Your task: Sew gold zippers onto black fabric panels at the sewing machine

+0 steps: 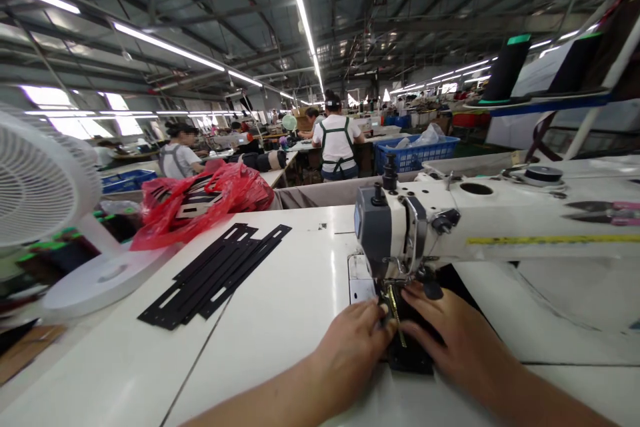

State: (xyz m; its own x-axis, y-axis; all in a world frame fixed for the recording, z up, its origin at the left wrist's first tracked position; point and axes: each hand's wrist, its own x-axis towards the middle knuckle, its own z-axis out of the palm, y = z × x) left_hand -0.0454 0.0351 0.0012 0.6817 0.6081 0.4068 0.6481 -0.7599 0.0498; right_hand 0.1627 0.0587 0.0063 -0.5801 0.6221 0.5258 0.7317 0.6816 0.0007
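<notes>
A black piece (413, 357) with a gold-toothed zipper (397, 320) lies under the needle area of a white and grey sewing machine (380, 233). My left hand (353, 343) pinches the left edge of the zipper and black piece, fingers closed. On the right side, my right hand (453, 330) rests over the black material with its fingers spread, thumb beside the zipper. Several flat black strips with slots (215, 273) lie stacked on the white table, left of the machine.
White table (280, 347); red plastic bag (235, 187) at its back left, beside a white fan (45, 180). Pink-handled snips (617, 212) lie on the machine arm. Thread cones (506, 70) stand upper right. A blue basket (415, 152) and people (336, 140) are behind.
</notes>
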